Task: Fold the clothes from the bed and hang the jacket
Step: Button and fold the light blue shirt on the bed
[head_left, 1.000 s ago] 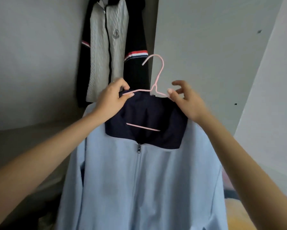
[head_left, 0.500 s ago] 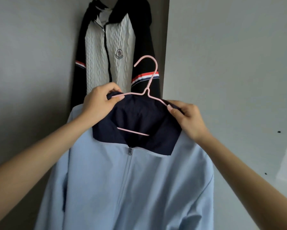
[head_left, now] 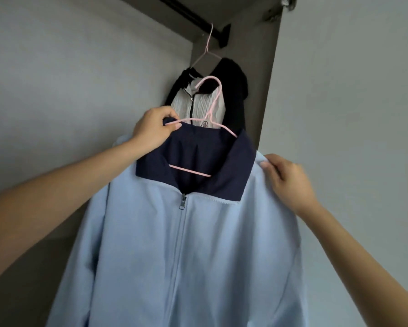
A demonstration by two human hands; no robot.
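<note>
**A:** In the head view, where is the jacket held?

**B:** The light blue jacket (head_left: 174, 244) is held up in front of the wardrobe. It is hung on a pink hanger (head_left: 210, 118) and carried between both hands. The left hand (head_left: 151, 131) is pinched on the hanger's left shoulder wire at the collar's edge. The right hand (head_left: 285, 180), a little blurred, is curled on the cloth of the jacket's right shoulder. The hands are kept apart, one at each side of the navy collar (head_left: 198, 152).

**A:** And on which relation is the coming move judged to turn?

**B:** The rail (head_left: 191, 16) is seen above and beyond the hands, slanted from the upper left down to its bracket on the right. The hanger's hook is pointed upward, well below the rail and not touching it, with its open side turned left. The left hand is placed nearer the hook, so the lift is probably to be led from there.

**A:** What is already hung there?

**B:** A white-and-black jacket (head_left: 236, 90) is hung from the rail on a second hanger (head_left: 207, 47), right behind the hook. A place beside it would have to be found.

**A:** How is the jacket seen to look?

**B:** It is zipped up to the zip pull (head_left: 182, 204) and the collar is spread open. The hanger's lower bar is shown inside the neck. The front is hung flat with soft creases, and the hem is cut off by the frame.
</note>
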